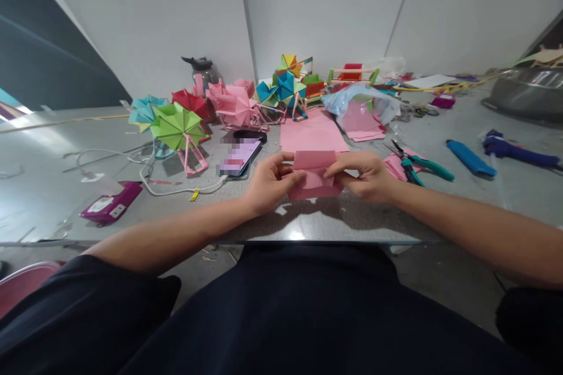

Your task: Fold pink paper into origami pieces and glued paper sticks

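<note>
A folded piece of pink paper [314,160] is held up just above the table's front part, its upper flap bent over and a wider portion hanging below. My left hand [273,183] pinches its left side, thumb in front and fingers behind. On the right side, my right hand [363,176] grips the same paper between thumb and fingers. Flat pink sheets [312,130] lie on the table right behind it. To the right of my right hand rest teal-handled pliers [416,165], partly over more pink paper [394,167].
Folded paper umbrellas, including a green one [178,125] and a pink one [235,104], stand at the back left. A phone [241,156] with a cable lies near my left hand. A purple power block [112,204], blue glue gun [519,149] and metal pot [530,94] are farther out.
</note>
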`<state>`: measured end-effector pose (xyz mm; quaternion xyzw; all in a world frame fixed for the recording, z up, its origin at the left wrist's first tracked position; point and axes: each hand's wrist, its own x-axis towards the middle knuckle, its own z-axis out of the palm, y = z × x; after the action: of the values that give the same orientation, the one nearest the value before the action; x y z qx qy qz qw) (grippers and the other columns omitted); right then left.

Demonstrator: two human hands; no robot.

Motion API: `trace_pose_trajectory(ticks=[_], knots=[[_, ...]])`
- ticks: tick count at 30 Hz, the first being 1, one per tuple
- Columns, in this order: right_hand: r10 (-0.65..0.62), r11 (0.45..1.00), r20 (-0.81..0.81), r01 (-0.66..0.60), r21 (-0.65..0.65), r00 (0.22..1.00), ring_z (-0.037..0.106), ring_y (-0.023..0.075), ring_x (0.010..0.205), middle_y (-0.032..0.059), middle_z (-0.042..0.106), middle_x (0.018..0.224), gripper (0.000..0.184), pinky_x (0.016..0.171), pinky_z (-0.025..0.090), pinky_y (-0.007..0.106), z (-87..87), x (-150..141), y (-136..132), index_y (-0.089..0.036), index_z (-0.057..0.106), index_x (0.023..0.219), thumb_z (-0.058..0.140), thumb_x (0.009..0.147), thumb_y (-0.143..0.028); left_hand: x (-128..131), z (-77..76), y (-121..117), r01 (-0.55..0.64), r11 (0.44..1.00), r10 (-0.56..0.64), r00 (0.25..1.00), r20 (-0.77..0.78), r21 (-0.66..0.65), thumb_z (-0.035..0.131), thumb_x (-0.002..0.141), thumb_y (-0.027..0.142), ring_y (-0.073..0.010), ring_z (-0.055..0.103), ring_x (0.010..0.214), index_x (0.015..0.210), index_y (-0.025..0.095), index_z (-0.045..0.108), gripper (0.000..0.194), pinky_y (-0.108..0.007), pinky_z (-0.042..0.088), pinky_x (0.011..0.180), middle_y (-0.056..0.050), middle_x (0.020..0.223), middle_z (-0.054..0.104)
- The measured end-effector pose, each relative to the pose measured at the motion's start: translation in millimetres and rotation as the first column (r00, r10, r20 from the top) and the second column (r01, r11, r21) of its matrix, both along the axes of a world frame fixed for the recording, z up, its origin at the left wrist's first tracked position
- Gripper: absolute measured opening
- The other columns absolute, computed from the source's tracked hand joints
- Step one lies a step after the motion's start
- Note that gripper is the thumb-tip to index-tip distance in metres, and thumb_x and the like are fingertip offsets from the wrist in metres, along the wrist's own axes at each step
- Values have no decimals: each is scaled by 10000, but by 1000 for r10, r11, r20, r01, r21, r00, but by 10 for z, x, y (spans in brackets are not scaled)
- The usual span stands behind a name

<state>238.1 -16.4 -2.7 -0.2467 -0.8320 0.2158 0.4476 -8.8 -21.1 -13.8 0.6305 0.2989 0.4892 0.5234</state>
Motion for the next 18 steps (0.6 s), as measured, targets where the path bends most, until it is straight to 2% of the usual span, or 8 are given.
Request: trace_pose_trajectory(ticks=[2,5,7,10,14,18], knots=[[-9,1000,24,9,16,1000,686,174,648,-3,772,748,221,656,556,322,-23,8,10,-302,822,855,660,854,-151,3,5,12,31,999,-33,999,-36,-29,903,783,415,-155,715,725,1092,137,701,462,-252,549,669,-57,849,785],[8,992,47,-14,122,999,695,153,650,-16,771,745,278,644,553,288,-65,20,42,-285,808,884,611,850,-91,3,15,20,35,999,-37,991,-132,-16,845,824,498,-170,702,768,1030,117,764,440,-265,537,682,-71,889,787],[28,983,63,-39,179,998,700,142,659,-21,775,758,310,646,551,271,-84,29,65,-274,797,907,586,850,-55,-1,16,22,22,1000,-21,979,-201,2,808,846,514,-174,690,777,938,112,787,412,-268,529,680,-62,867,776],[54,980,95,-71,184,994,701,140,679,-20,779,778,344,656,547,268,-79,40,72,-268,785,925,566,838,-18,-11,7,26,25,1000,-22,970,-242,9,798,858,483,-176,675,749,885,111,800,373,-268,522,647,-50,798,754],[84,990,111,-96,108,990,685,146,709,-9,764,811,296,679,541,282,-20,45,-1,-261,771,942,579,851,-56,-26,-2,25,53,998,-45,973,-225,31,797,872,436,-174,673,729,947,105,821,341,-271,531,633,-55,795,757],[26,993,-71,-34,-109,997,705,172,833,3,749,942,211,755,573,308,6,-15,-92,-265,672,1079,689,876,-208,-25,4,5,26,994,-4,978,-211,103,794,879,429,-165,666,716,1001,108,831,346,-262,520,636,-53,822,769]])
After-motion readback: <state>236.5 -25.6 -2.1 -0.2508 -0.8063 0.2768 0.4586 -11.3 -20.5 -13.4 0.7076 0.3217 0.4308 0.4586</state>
